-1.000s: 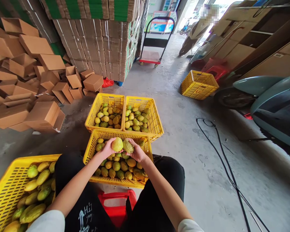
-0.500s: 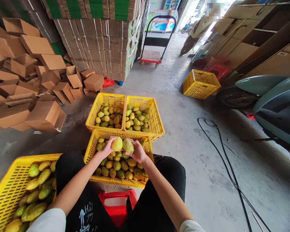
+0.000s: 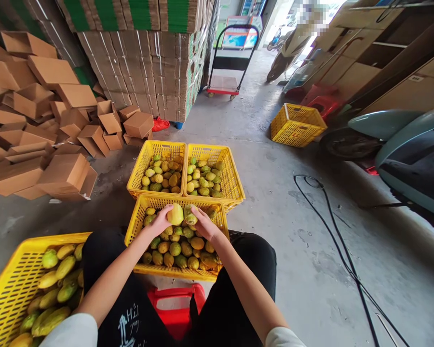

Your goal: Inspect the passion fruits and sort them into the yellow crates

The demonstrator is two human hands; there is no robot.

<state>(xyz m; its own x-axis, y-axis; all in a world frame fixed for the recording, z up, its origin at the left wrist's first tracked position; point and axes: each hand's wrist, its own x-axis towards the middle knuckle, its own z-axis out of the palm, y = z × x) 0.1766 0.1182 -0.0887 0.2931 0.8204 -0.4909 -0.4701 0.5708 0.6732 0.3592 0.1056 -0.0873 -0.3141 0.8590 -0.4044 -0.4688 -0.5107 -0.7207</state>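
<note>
My left hand [image 3: 161, 221] is closed around a yellow-green papaya [image 3: 175, 214]. Just to its right, my right hand [image 3: 205, 223] grips a greener papaya [image 3: 190, 215] from its right side. Both fruits are held side by side above the near yellow crate [image 3: 129, 230], which sits between my knees. Green and yellow papayas [image 3: 175, 248] fill the bottom of that crate. Some of the fruit there is hidden behind my hands.
Two more yellow crates [image 3: 238, 185] with fruit adjoin the near crate's far side. Another fruit crate [image 3: 7, 274] stands by my left knee. Cardboard boxes [image 3: 63, 173] lie heaped at left. A trolley [image 3: 223, 84], a yellow crate [image 3: 296, 126], a scooter [image 3: 412, 149] and a black cable [image 3: 332, 221] are beyond.
The papaya in my right hand has turned, and that hand's fingers now lie over its top right. My left hand's fruit has barely moved. The whole view has shifted slightly.
</note>
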